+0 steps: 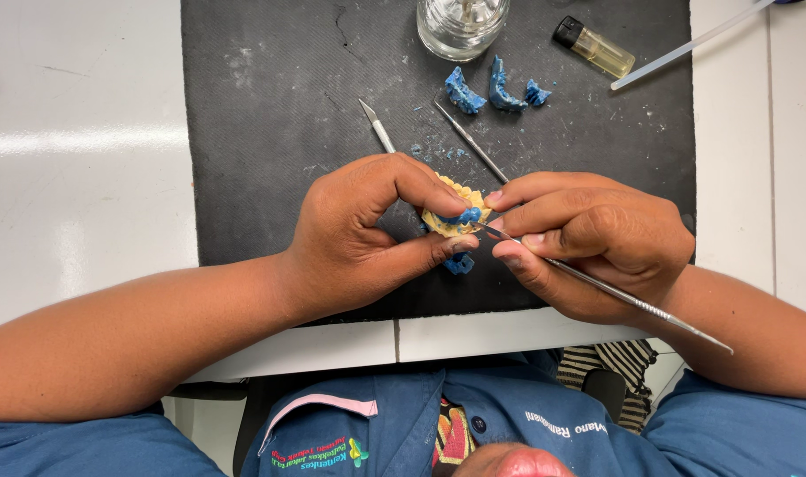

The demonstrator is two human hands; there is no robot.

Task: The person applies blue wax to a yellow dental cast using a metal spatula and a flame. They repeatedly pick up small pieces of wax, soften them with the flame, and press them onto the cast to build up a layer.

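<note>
The white surface [85, 177] carried a dark mat [262, 159], and the work was done over the mat's near edge. The left hand [359, 234] had its grip closed on a small yellow dental cast [456, 205], thumb beneath and fingers curled over the top, holding it just above the mat. A patch of blue wax [463, 216] sat on the cast, and another blue piece [459, 263] showed below the thumb. In my judgement the cast was light, stiff and brittle, liable to chip if squeezed at the teeth, and best held by its base and sides, as it was; the wax looked soft and easily marked. Beyond the left hand a metal carving tool [378, 128] lay on the mat, and a second slim metal instrument [469, 141] lay beside it, both untouched. The right hand [597, 243] had its grip closed, pen-fashion, on a long thin metal probe [632, 302], its tip [484, 228] meeting the blue wax; the probe appeared rigid and smooth, so likely to slip unless pinched near the working end. At the far edge a clear glass jar [460, 26] stood upright; its contents could not be made out. Three loose blue wax scraps [498, 88] lay just before it. To the right a small lighter [595, 46] with yellowish fluid lay on its side, and a pale plastic tube [685, 46] ran off across the mat's corner.
</note>
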